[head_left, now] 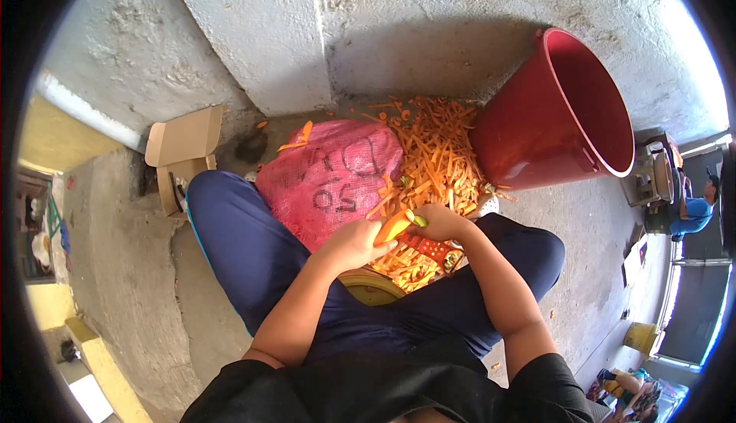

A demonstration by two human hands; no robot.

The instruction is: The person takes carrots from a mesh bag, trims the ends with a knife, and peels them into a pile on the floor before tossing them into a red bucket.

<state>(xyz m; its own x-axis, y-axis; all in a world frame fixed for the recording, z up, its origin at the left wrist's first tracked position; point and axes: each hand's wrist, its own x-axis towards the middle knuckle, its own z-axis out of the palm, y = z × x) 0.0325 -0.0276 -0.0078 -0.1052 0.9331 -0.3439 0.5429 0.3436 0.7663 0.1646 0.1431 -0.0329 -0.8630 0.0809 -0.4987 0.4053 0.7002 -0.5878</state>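
Note:
In front of my lap, my left hand (pixel 354 245) is closed around an orange carrot (pixel 394 227), whose far end points toward my right hand. My right hand (pixel 441 223) is closed at that end, with a small yellow-green tool (pixel 418 221) showing at its fingers. It looks like a peeler, though the fingers hide most of it. Beneath both hands, orange peelings (pixel 414 269) lie over a yellowish round container (pixel 369 286) between my legs. A red patterned packet (pixel 433 250) lies just under my right hand.
A pink mesh sack (pixel 330 177) with dark markings stands ahead. Beside it, a heap of peelings (pixel 437 151) spreads toward a large, tilted red bucket (pixel 521 128). An open cardboard box (pixel 184 139) is at left by the wall. Other people (pixel 696 210) are at far right.

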